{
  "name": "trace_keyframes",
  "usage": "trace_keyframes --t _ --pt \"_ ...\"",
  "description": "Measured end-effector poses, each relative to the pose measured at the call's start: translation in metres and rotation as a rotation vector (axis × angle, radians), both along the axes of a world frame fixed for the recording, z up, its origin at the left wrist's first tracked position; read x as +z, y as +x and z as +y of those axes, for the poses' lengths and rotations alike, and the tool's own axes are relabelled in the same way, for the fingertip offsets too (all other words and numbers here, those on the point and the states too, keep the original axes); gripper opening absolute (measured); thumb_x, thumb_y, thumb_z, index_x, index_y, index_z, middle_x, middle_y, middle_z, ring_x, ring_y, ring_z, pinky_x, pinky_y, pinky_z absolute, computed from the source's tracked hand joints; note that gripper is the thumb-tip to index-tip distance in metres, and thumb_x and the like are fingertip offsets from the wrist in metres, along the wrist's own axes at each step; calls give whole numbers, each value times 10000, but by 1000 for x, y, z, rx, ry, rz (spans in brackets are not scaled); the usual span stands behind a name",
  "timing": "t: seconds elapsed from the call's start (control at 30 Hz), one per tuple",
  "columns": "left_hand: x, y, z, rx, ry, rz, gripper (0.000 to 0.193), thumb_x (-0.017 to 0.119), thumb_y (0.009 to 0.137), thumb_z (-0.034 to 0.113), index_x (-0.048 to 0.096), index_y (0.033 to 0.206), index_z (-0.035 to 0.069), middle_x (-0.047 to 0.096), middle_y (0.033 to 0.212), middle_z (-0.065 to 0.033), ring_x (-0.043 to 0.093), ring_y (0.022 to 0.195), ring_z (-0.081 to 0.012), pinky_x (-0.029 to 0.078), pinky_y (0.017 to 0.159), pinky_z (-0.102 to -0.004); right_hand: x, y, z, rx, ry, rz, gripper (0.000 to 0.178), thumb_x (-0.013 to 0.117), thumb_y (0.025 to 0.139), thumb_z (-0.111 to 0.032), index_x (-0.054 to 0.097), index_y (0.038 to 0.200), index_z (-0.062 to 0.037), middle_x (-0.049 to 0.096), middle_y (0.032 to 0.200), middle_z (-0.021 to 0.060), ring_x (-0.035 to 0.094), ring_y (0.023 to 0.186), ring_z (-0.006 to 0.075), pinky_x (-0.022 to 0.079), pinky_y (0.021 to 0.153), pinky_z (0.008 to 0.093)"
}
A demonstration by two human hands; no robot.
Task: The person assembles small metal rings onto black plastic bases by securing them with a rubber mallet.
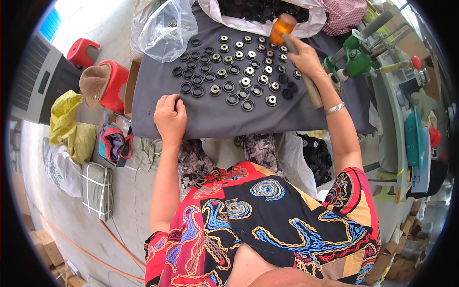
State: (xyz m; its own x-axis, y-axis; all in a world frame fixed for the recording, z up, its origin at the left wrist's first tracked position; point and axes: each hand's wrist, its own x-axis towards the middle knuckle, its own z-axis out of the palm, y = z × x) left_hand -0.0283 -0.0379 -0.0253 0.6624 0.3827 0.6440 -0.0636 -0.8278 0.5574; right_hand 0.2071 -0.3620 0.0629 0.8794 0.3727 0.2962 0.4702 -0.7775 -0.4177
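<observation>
My right hand [304, 58] is wrapped round the handle of a mallet [283, 29] with an orange, see-through head. The mallet's head is raised over the far right of the table, above some of the small parts. My left hand [170, 118] rests closed at the table's near left edge; whatever its fingers may hold is hidden. Beyond it, black rings [197, 91] lie spread on the dark cloth [158, 81]. Many black rings in the middle and to the right have a silvery metal piece [249, 71] seated in them.
At the far edge lie a clear plastic bag [169, 31] and a white sack [313, 24] of black parts. Green clamp-like machinery [356, 60] stands at the right. Red stools [112, 88] are at the left. Another bag of black parts [315, 160] sits below the table.
</observation>
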Motion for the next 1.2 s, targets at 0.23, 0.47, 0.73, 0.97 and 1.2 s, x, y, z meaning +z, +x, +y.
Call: trace_keyframes --t 0.23,0.47,0.73,0.97,1.2 --pt "-3 -2 1 10 -54 50 96 610 754 19 632 848 23 620 830 -101 592 763 -287 477 681 -378 15 -3 18 6 -26 68 643 636 739 -159 464 1356 -111 611 1153 208 596 1056 326 453 926 370" --pt "2 1 -2 -11 -38 14 95 612 751 16 630 844 26 618 830 -98 593 764 -285 478 683 -376 -6 12 31 15 -141 52 642 632 743 -124 461 1360 -90 616 1186 174 600 1081 244 437 943 309" --pt "3 3 1 -5 -11 -4 100 610 745 11 629 842 25 616 821 -103 593 760 -290 479 685 -381 -7 17 36 56 -49 31 666 647 726 -105 456 1364 -86 611 1193 178 611 1036 231 447 917 297" --pt "-2 -1 -1 6 -43 28 96 608 745 13 630 839 19 618 820 -107 592 760 -291 478 682 -383 18 -20 27 75 72 109 641 626 730 -130 473 1352 -110 599 1202 186 597 1090 285 452 941 336" --pt "-3 1 -2 -2 -57 41 93 609 748 19 631 838 20 620 827 -105 594 774 -294 477 689 -385 -1 -21 31 112 59 164 637 601 733 -126 464 1355 -120 611 1160 198 602 1046 327 468 900 377"
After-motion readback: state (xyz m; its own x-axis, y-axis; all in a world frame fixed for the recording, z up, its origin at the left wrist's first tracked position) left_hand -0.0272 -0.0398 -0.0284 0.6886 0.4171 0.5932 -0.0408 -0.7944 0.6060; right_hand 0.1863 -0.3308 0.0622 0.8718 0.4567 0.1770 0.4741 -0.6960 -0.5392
